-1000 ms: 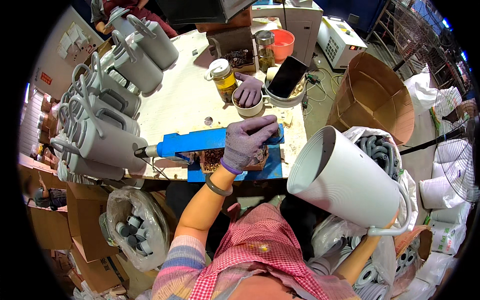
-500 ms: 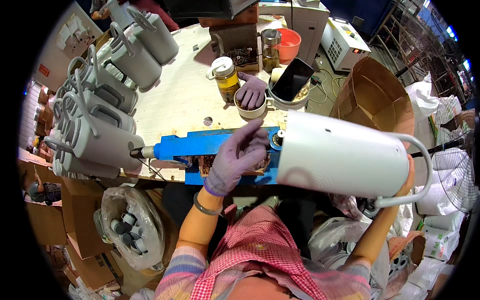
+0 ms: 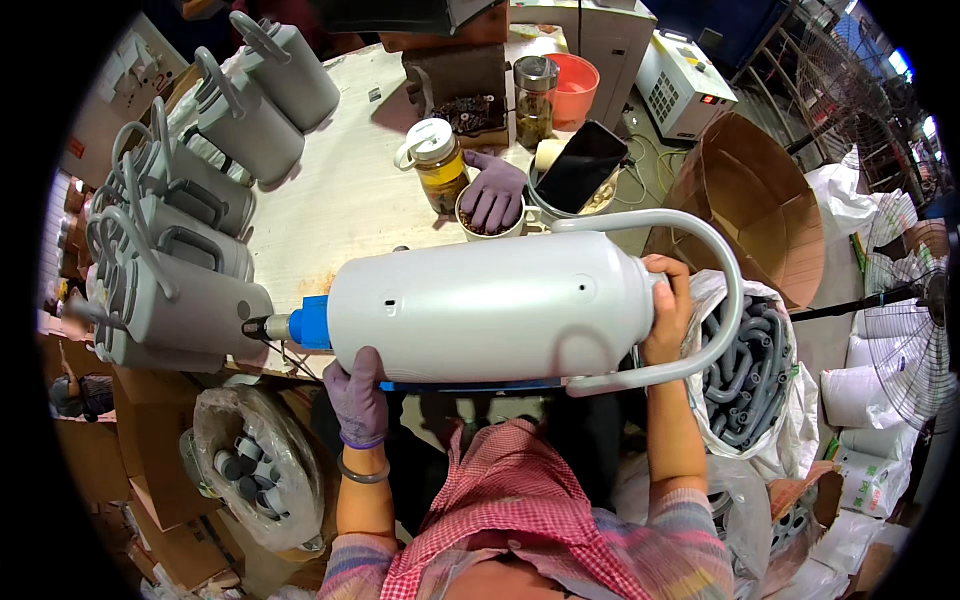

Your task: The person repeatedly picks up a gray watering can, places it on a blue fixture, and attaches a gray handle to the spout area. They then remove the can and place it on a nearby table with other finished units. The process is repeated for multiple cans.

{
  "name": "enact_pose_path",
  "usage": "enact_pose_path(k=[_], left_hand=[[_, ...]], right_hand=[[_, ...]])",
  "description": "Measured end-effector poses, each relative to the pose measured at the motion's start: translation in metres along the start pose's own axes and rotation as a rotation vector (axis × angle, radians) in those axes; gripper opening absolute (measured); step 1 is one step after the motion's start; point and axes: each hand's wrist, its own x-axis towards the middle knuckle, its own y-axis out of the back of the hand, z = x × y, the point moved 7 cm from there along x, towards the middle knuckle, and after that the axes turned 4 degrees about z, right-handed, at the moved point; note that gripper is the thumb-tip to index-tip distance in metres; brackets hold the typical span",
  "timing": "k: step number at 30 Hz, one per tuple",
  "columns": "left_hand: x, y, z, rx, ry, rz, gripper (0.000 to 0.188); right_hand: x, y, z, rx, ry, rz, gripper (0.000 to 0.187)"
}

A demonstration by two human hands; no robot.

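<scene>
A large light-grey insulated jug lies on its side across the front of the table, over a blue bench fixture that it mostly hides. Its curved grey handle swings out to the right, fixed at its upper attachment and reaching a lower point on the body. My bare right hand grips the neck end inside the handle's loop. At the other end, my left hand, in a purple-grey glove, holds the lower rim with its fingertips on the wall. Several similar grey jugs stand at the left.
Behind the jug are a glove on a cup, a white-lidded jar, a glass jar, a phone and a box of small parts. A sack of grey handles stands right; a bag of grey parts sits lower left.
The jug has moved left, covering most of the blue fixture. My left hand has gone from above the fixture to the jug's left end; my right hand has moved left with the jug.
</scene>
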Motion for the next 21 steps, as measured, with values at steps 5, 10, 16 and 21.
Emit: enact_pose_path(k=[5, 10, 16, 21], left_hand=[[0.006, 0.010, -0.004, -0.013, -0.017, -0.070, 0.036], [0.012, 0.018, -0.010, 0.047, -0.125, -0.005, 0.035], [0.010, 0.020, -0.021, -0.072, -0.065, 0.021, 0.038], [0.013, 0.014, -0.017, -0.027, -0.069, -0.046, 0.040]], right_hand=[[-0.009, -0.012, 0.010, 0.067, 0.036, 0.024, 0.028], [-0.007, -0.014, 0.002, 0.000, 0.114, 0.006, 0.029], [-0.011, -0.014, 0.005, -0.023, 0.132, 0.003, 0.031], [-0.009, -0.013, 0.003, -0.030, 0.141, -0.005, 0.031]])
